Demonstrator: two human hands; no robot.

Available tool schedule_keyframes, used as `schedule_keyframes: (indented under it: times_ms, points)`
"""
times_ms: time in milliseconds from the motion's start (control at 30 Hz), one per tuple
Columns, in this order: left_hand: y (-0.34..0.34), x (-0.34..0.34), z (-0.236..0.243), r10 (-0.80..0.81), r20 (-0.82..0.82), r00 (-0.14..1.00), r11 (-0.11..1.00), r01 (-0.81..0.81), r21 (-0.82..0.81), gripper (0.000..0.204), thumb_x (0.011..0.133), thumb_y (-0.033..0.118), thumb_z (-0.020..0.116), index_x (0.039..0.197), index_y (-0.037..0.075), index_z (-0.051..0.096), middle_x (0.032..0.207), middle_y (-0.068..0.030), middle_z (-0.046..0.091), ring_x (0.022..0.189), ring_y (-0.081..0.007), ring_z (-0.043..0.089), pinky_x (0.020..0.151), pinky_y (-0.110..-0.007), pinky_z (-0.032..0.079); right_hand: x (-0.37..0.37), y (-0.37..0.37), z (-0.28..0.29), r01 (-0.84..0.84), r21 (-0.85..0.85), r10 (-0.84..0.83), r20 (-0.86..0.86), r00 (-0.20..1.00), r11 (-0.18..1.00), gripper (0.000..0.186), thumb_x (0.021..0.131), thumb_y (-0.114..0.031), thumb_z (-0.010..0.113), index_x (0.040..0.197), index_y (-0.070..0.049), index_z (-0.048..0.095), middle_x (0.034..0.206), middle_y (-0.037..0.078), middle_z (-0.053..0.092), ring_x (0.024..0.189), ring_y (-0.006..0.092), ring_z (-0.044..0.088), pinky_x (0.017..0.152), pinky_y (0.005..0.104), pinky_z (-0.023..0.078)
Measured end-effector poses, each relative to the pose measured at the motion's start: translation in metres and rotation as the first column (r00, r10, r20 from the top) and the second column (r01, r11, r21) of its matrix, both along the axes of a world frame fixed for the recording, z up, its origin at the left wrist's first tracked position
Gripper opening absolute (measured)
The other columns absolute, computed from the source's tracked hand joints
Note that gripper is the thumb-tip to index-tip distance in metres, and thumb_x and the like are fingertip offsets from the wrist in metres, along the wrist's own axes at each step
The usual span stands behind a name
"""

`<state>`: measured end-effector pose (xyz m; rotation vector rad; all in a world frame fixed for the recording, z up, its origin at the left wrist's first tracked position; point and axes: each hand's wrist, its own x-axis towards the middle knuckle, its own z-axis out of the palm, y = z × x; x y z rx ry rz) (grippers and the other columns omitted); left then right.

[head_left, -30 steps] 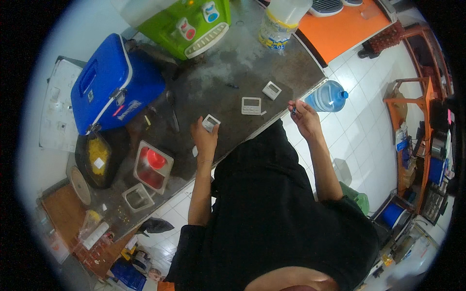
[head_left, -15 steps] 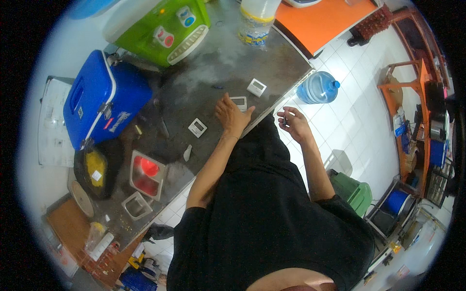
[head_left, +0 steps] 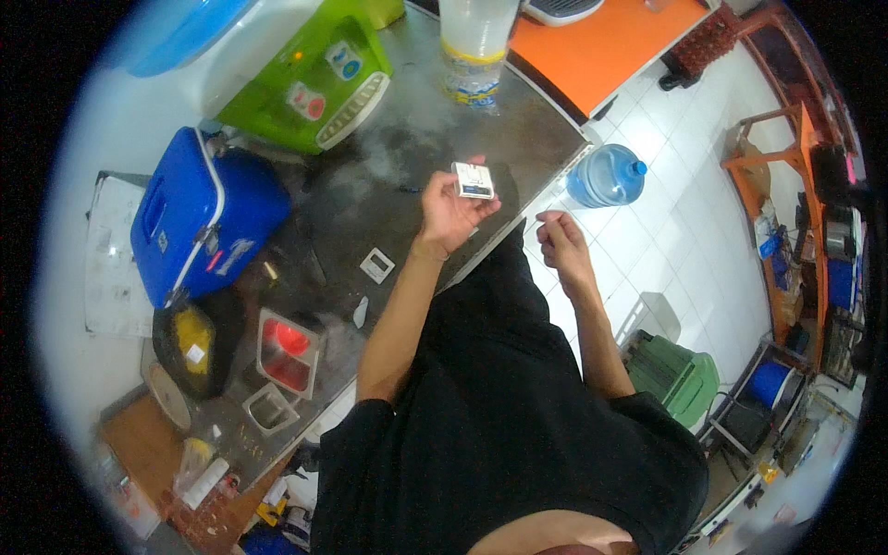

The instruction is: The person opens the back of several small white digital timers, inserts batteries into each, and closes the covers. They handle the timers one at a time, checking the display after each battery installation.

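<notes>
My left hand (head_left: 448,215) is raised over the dark table, palm up, fingers closed around a small white digital timer or thermometer-like device (head_left: 474,179). Its back faces up and shows a dark slot along one edge. A second white device of that kind, with a small display window (head_left: 377,265), lies on the table to the left of my forearm. My right hand (head_left: 562,248) hovers past the table's edge over the floor, its fingers curled together; whatever they may hold is hidden.
Left on the dark table (head_left: 407,120) stand a blue cooler box (head_left: 208,217), a green-and-white container (head_left: 296,83) and metal trays (head_left: 289,356). A wrapped stack of cups (head_left: 474,55) stands at the back. A blue water jug (head_left: 606,176) and green bin (head_left: 671,375) are on the right.
My left hand has picked up a white device from the table and turned its back up. My right hand's fingers have drawn closer together. The view has shifted slightly.
</notes>
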<state>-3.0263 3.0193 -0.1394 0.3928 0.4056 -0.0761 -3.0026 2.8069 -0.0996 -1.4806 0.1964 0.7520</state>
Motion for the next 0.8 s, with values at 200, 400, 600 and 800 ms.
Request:
schedule_keyframes:
  times_ms: [200, 400, 600, 800]
  points:
    - [0.0, -0.031, 0.113, 0.044, 0.346, 0.937, 0.993, -0.003, -0.118, 0.058, 0.092, 0.045, 0.038, 0.129, 0.001, 0.046, 0.097, -0.0156, 0.058, 0.086, -0.0272, 0.057, 0.078, -0.04, 0.049, -0.009, 0.043, 0.098, -0.11, -0.025, 0.103, 0.605, 0.789, 0.994, 0.019, 0.097, -0.025, 0.058, 0.101, -0.006, 0.056, 0.076, -0.006, 0.049, 0.06, 0.0041, 0.041, 0.053, 0.0196, 0.034]
    - [-0.006, -0.046, 0.155, 0.051, 0.318, 0.947, 0.987, -0.096, 0.127, 0.063, 0.1, 0.055, 0.025, 0.117, 0.001, 0.053, 0.094, -0.0116, 0.059, 0.085, -0.0199, 0.059, 0.075, -0.031, 0.049, -0.013, 0.054, 0.153, -0.267, -0.282, 0.336, 0.924, 0.181, 0.921, 0.025, 0.079, -0.016, 0.078, 0.1, -0.009, 0.068, 0.08, 0.002, 0.049, 0.066, 0.0095, 0.046, 0.053, 0.0244, 0.035]
    - [-0.008, -0.06, 0.164, -0.033, 0.293, 0.955, 0.99, -0.008, 0.139, 0.058, 0.103, 0.049, 0.021, 0.118, 0.003, 0.052, 0.102, -0.0068, 0.059, 0.097, -0.0164, 0.06, 0.084, -0.032, 0.05, 0.0, 0.067, 0.166, -0.387, -0.436, 0.386, 0.9, -0.204, 0.812, 0.026, 0.075, -0.022, 0.079, 0.098, -0.012, 0.071, 0.081, 0.003, 0.048, 0.068, 0.0169, 0.052, 0.056, 0.0291, 0.042]
    - [-0.007, -0.069, 0.166, -0.031, 0.243, 0.969, 0.997, 0.013, 0.077, 0.051, 0.103, 0.046, 0.026, 0.12, 0.004, 0.051, 0.104, -0.0079, 0.059, 0.099, -0.0148, 0.06, 0.084, -0.03, 0.051, 0.008, 0.083, 0.179, -0.46, -0.528, 0.448, 0.849, -0.279, 0.714, 0.021, 0.077, -0.024, 0.071, 0.094, -0.015, 0.066, 0.085, 0.005, 0.049, 0.068, 0.0215, 0.057, 0.054, 0.0316, 0.048]
